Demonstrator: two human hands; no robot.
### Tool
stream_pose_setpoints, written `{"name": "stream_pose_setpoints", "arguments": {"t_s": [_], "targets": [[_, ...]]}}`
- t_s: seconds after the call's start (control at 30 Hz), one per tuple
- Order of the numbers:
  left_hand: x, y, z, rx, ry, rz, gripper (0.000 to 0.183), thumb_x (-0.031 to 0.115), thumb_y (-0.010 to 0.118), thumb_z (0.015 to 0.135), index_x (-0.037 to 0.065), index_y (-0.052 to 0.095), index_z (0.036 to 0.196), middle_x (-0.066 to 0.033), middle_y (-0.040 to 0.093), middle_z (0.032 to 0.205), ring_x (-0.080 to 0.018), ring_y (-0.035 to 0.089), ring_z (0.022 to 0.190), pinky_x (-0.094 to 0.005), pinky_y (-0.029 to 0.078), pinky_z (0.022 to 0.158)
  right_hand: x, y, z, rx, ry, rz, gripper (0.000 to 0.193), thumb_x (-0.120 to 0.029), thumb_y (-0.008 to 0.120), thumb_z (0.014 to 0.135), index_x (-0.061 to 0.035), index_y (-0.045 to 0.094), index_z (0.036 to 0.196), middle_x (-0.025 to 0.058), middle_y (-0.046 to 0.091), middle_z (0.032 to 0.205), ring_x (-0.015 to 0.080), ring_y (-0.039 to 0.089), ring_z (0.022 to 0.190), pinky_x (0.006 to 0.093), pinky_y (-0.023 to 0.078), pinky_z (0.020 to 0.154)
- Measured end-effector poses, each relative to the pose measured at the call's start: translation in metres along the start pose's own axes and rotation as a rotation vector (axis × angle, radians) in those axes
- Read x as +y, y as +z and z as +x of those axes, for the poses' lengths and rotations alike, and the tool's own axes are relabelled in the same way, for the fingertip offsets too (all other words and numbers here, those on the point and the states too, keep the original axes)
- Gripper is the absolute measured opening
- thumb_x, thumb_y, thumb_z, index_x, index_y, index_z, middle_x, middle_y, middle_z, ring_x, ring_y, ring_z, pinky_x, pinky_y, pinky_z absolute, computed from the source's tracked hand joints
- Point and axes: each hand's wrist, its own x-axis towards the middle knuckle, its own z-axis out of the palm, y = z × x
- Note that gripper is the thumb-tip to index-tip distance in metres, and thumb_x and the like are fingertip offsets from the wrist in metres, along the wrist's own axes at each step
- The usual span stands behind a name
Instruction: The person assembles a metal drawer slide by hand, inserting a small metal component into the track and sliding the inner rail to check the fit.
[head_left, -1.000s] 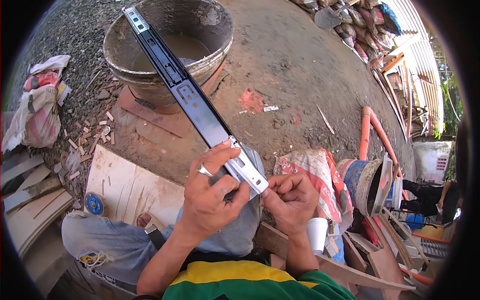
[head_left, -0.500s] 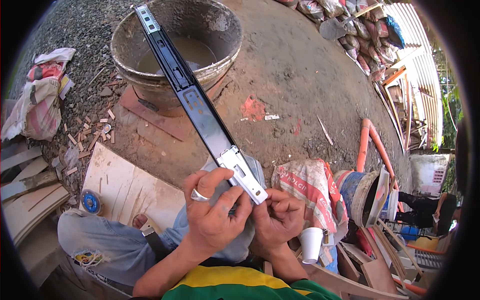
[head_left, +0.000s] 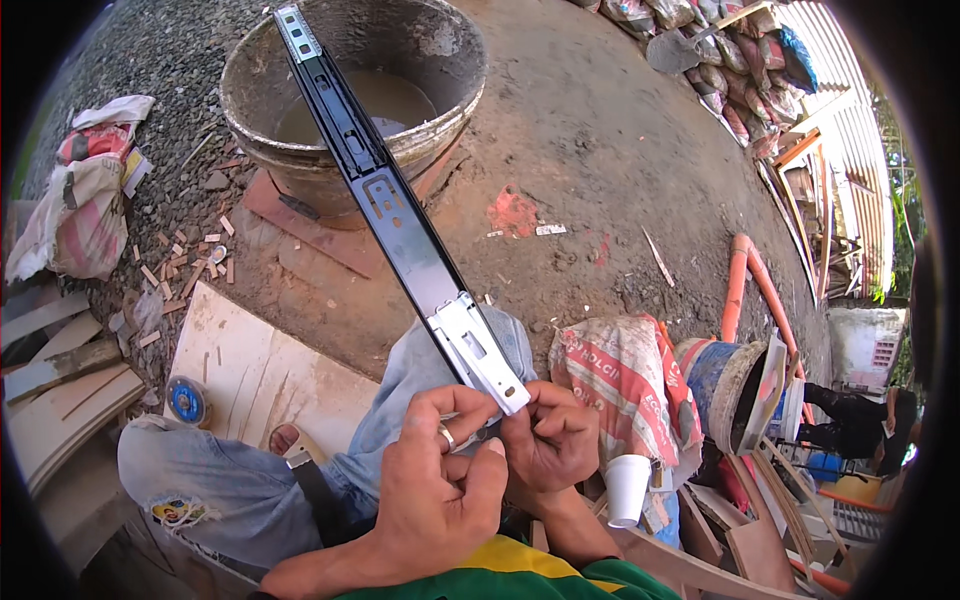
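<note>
So, our left hand [head_left: 435, 490] and right hand [head_left: 550, 445] both pinched on the near white end of a long black metal drawer slide [head_left: 390, 205], big cement-crusted round tub [head_left: 440, 45] beyond, white paper cup [head_left: 627, 488] nearby

Both hands [head_left: 500, 460] lower on rail [head_left: 400, 220]

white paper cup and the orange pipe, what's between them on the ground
In the head view, a printed cement sack and a blue bucket lie between the white paper cup and the orange pipe.
</note>
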Motion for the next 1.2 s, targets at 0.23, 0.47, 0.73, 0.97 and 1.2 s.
{"name": "stream_pose_setpoints", "arguments": {"t_s": [0.23,0.47,0.73,0.97,1.2], "targets": [[0.016,0.003,0.012,0.034,-0.127,-0.270,0.034,0.001,0.054,0.090,-0.004,0.037,0.118,-0.0268,0.067,0.102,-0.0084,0.055,0.042,-0.0216,0.041,0.036,0.002,-0.001,-0.001,-0.014,0.035,0.061,0.032,0.007,0.071,0.081,-0.0023,0.042,0.090,0.0202,0.067,0.093,0.0110,0.064,0.069,0.0243,0.054,0.058],[0.004,-0.001,0.027,0.139,-0.144,-0.074,0.027,0.004,0.062,0.089,-0.006,0.046,0.108,-0.0187,0.069,0.084,-0.0096,0.060,0.052,-0.0223,0.044,0.041,0.005,-0.001,0.000,-0.046,0.027,0.125,0.032,0.008,0.071,0.081,-0.0025,0.042,0.090,0.0206,0.067,0.093,0.0114,0.064,0.069,0.0243,0.053,0.056],[0.011,-0.001,0.030,0.262,-0.192,-0.019,0.026,0.006,0.068,0.086,-0.005,0.053,0.104,-0.0133,0.068,0.074,-0.0078,0.058,0.049,-0.0223,0.042,0.038,0.002,0.002,0.012,-0.142,0.069,0.298,0.032,0.010,0.071,0.079,-0.0028,0.042,0.079,0.0233,0.068,0.091,0.0133,0.064,0.066,0.0260,0.053,0.053],[0.009,-0.005,0.025,0.344,-0.136,-0.059,0.030,0.006,0.070,0.086,-0.005,0.051,0.106,-0.0131,0.068,0.074,-0.0089,0.059,0.049,-0.0226,0.043,0.038,0.007,0.006,0.013,-0.318,-0.054,0.185,0.041,0.010,0.069,0.081,-0.0051,0.032,0.092,0.0238,0.066,0.094,0.0107,0.061,0.064,0.0231,0.052,0.053],[0.001,-0.016,0.030,0.328,-0.178,-0.167,0.031,0.005,0.070,0.086,-0.005,0.048,0.106,-0.0137,0.068,0.074,-0.0128,0.062,0.050,-0.0246,0.050,0.041,-0.007,0.025,0.009,-0.155,0.138,0.328,0.035,0.010,0.067,0.082,-0.0044,0.039,0.068,0.0221,0.068,0.091,0.0181,0.062,0.057,0.0272,0.047,0.046]]}}
